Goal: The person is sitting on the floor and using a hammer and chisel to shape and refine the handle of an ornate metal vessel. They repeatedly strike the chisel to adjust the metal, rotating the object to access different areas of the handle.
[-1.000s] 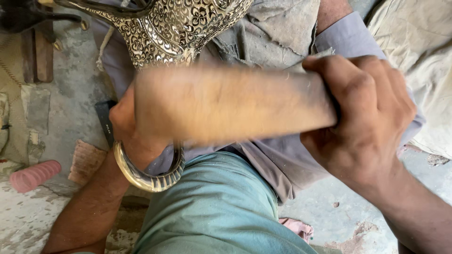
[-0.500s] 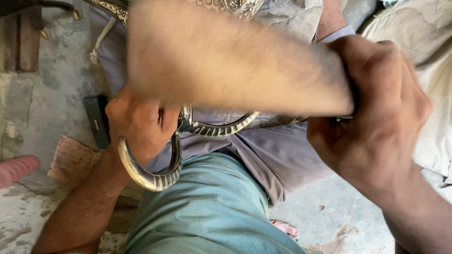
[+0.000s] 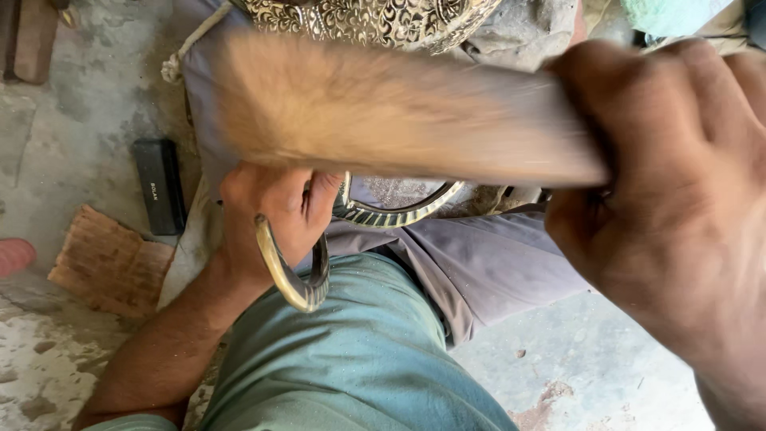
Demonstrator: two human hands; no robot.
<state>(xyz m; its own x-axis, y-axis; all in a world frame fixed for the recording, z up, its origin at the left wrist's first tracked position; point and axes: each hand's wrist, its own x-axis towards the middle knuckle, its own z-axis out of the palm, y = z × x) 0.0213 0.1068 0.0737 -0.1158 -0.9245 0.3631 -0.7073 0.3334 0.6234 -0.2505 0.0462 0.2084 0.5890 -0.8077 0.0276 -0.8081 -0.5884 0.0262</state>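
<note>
head view: left hand (image 3: 267, 211) grips curved metal handle (image 3: 289, 275); right hand (image 3: 678, 207) swings blurred wooden mallet (image 3: 383, 112).

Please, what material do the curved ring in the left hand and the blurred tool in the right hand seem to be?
The curved ring in the left hand looks like metal, perhaps brass: yellowish shine, dark engraved grooves. The blurred tool in the right hand looks like pale bare wood, tan and matte, though motion blur leaves that uncertain.
</note>
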